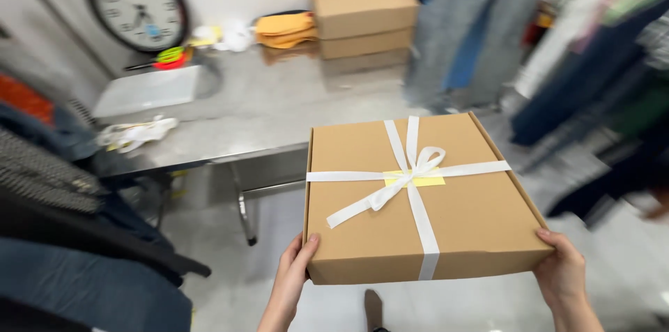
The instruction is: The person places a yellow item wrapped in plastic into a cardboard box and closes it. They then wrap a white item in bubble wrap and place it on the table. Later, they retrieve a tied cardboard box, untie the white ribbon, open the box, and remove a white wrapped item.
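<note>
I hold a flat brown cardboard box (pixel 474 227) in the air in front of me, level, above the floor. A white ribbon (pixel 411 172) is tied crosswise around it with a bow on top, and a small yellow note (pixel 425 180) lies under the bow. My left hand (pixel 296 273) grips the box's near left corner. The near right corner rests in my right hand (pixel 563 269).
A steel table (pixel 279 116) stands ahead with two stacked cardboard boxes (pixel 362 15), yellow cloth (pixel 284 29), a white tray (pixel 150 89) and scissors. A round wall clock (pixel 137 3) leans behind it. Clothes hang at the left (pixel 63 199) and right (pixel 592 60).
</note>
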